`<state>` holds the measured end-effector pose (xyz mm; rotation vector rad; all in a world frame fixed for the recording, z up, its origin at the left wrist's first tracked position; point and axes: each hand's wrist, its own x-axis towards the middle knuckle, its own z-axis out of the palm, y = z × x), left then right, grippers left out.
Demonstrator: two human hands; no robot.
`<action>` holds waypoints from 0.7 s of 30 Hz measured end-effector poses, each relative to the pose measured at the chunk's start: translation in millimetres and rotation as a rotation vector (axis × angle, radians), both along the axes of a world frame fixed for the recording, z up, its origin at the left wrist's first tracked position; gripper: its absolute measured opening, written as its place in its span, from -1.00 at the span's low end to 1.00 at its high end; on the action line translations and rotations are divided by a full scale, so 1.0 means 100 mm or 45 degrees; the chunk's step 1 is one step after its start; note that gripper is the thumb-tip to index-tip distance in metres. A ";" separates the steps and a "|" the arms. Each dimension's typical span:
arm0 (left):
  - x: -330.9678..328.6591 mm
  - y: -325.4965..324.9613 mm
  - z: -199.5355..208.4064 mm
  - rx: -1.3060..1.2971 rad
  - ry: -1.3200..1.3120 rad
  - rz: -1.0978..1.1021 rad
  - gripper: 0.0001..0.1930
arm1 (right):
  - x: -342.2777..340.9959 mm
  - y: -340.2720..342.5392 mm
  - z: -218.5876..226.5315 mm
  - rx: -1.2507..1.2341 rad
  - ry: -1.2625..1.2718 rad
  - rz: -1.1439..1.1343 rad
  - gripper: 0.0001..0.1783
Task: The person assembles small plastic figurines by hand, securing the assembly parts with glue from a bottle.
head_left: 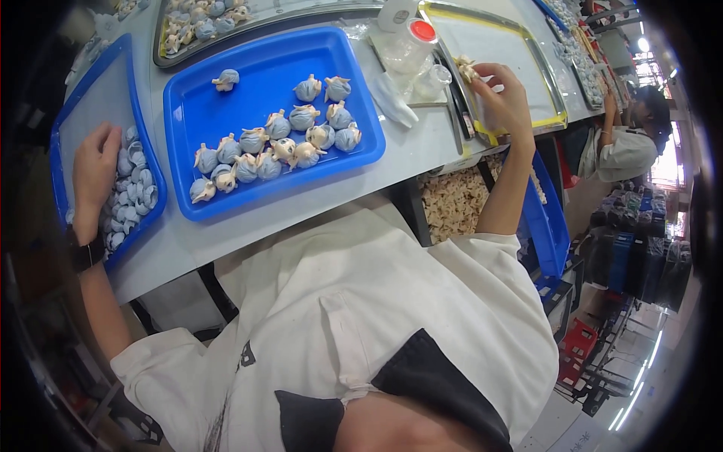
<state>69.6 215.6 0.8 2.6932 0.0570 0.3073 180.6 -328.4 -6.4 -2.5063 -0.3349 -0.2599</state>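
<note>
My right hand (501, 98) is raised over the right part of the table, its thumb and fingers pinched on a small cream-coloured figure piece (465, 68). My left hand (96, 162) reaches into the left blue tray (129, 75), beside a heap of grey-blue, shell-like pieces (132, 192). Its fingers are bent and close together, and whatever may be between their tips is hidden. Between my hands lies a larger blue tray (256, 83). Several small cream-and-grey figures (303, 117) sit in it, mostly toward its near and right sides, with a lone figure (225, 80) near the far left.
A clear jar with a red lid (423, 32), a white bottle (397, 13) and a yellow-edged frame (561, 90) stand beyond the right hand. Below the table edge is a bin of cream pieces (456, 200). A metal tray (263, 11) holds more figures. Another person (625, 147) works at the right.
</note>
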 end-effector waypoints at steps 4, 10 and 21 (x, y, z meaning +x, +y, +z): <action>0.00 0.00 0.03 0.073 0.020 0.081 -0.68 | -0.03 0.00 -0.01 0.010 -0.018 0.000 -0.75; 0.04 0.17 -0.05 -0.295 0.000 0.132 -0.67 | -0.11 0.00 -0.08 0.101 -0.210 -0.090 -0.77; 0.06 0.32 -0.12 -0.506 0.039 0.097 -0.70 | -0.10 -0.04 -0.10 0.333 -0.296 -0.186 -0.76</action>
